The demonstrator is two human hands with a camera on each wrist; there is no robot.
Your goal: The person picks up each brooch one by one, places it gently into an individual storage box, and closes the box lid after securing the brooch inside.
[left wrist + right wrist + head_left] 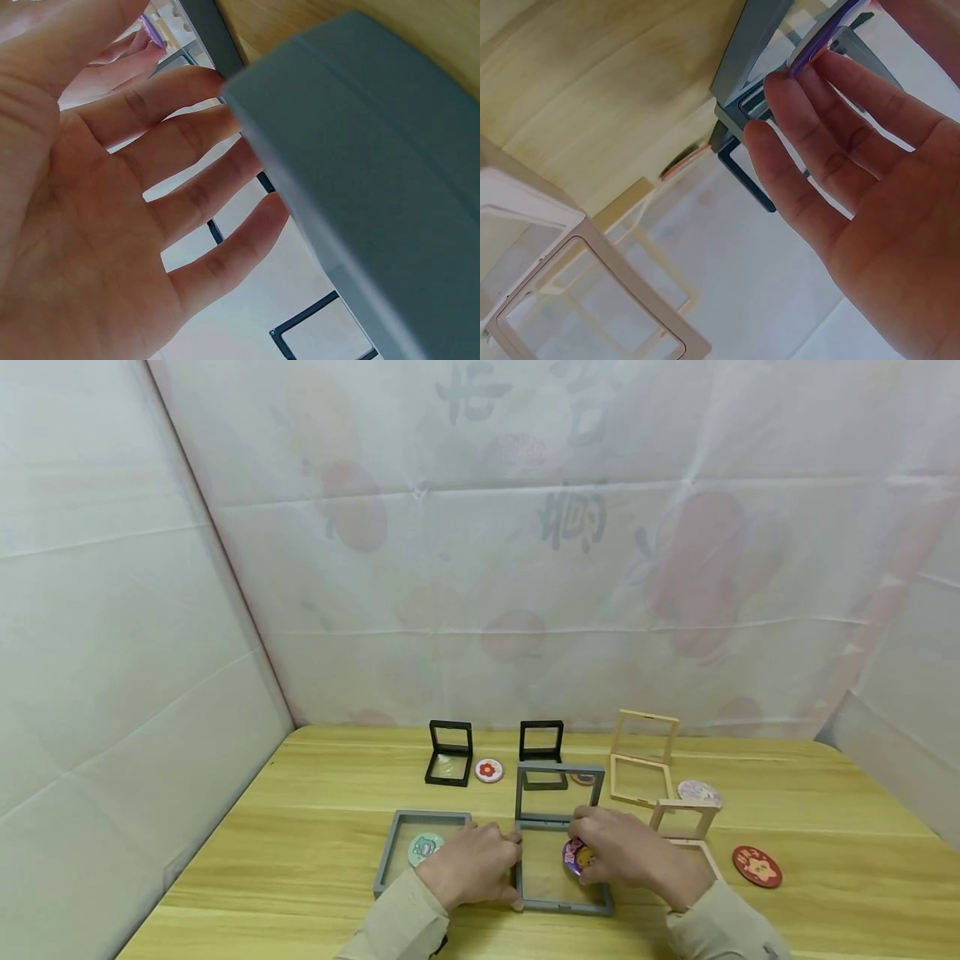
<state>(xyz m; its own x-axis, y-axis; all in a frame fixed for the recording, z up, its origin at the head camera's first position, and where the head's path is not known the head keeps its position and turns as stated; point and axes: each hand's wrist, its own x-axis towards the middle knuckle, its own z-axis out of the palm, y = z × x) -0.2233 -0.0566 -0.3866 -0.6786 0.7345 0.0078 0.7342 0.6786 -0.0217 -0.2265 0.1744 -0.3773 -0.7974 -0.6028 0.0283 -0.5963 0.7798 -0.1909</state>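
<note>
A grey hinged display frame [566, 907] lies with its lid [561, 769] raised and a clear film in its window. At its left side, my left hand [476, 864] touches the edge with thumb and fingertips. In the left wrist view, the fingers [199, 202] are spread, nearly straight, with their tips against grey frame edge. My right hand [618, 852] pinches a round purple badge [576, 857] over the film; the right wrist view has the badge [825, 36] tilted at the fingertips. A second grey frame [383, 860] bears a mint-green badge [424, 848], partly beside my left hand.
Two small black frames [450, 749] stand half unfolded behind, near a red-flower badge [489, 770]. Towards the right are a yellow frame [641, 800], a pale beige frame [686, 805], a lilac badge [700, 792] and a red badge [757, 866]. Cloth walls enclose the wooden table [255, 852].
</note>
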